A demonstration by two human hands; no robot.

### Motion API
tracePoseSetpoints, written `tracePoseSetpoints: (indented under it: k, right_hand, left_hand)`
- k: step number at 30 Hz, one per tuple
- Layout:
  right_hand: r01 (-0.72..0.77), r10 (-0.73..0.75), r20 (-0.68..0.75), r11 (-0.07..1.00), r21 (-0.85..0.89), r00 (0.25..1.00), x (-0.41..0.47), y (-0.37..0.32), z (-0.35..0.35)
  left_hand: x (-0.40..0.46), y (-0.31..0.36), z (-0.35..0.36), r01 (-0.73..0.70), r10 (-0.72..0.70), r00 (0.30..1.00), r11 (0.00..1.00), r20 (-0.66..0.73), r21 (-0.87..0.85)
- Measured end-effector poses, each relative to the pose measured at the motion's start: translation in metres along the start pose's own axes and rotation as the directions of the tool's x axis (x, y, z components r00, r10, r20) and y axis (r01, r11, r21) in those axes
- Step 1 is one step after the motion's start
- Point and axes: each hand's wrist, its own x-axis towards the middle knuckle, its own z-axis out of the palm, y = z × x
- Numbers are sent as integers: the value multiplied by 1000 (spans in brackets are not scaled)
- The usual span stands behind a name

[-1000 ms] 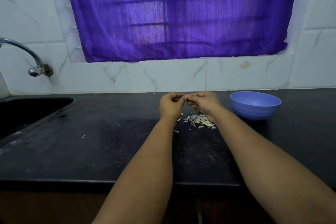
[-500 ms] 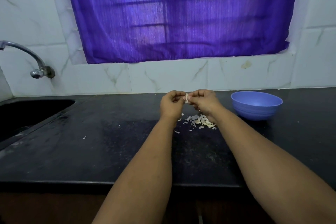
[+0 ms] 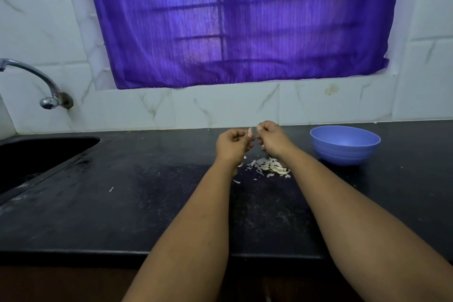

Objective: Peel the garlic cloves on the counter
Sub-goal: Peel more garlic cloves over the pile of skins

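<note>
Above black counter [image 3: 122, 216]: left hand [image 3: 232, 144] pinching garlic clove [image 3: 250, 131]; right hand [image 3: 273, 141] fingers curled, contents unclear.

Under the hands, the black stone counter [image 3: 152, 206] looks polished but dusty. Papery, dry garlic skins [image 3: 268, 167] lie beneath them. Right of them sits a smooth, matt blue plastic bowl [image 3: 345, 147]; far left, a shiny chrome metal tap [image 3: 36, 81].

Two bare forearms reached over a black counter [image 3: 103, 206]. The left hand [image 3: 232, 143] pinched a pale garlic clove [image 3: 250, 131]; the right hand [image 3: 270, 138], fingers curled, possibly held a skin scrap. Peelings [image 3: 268, 167] lay beneath, a blue bowl [image 3: 345, 146] nearby.
</note>
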Motion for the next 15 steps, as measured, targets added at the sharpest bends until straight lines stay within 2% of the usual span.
tracePoseSetpoints:
  k: [4, 8, 12, 15]
  right_hand:
    - [162, -209, -168, 952, -258, 963, 0, 0, -12]
    - [184, -259, -260, 942, -280, 930, -1, -1, -18]
    - [93, -170, -217, 942, -324, 961, 1, -4, -20]
    - [132, -197, -174, 936, -327, 965, 0, -5, -19]
  left_hand:
    - [0, 2, 0, 22, -21, 1000, 1000, -21, 8]
    - [-2, 3, 1, 26, -26, 999, 1000, -34, 17]
    - [-3, 3, 2, 26, -24, 998, 999, -55, 39]
    - [-4, 4, 2, 39, -34, 997, 997, -66, 70]
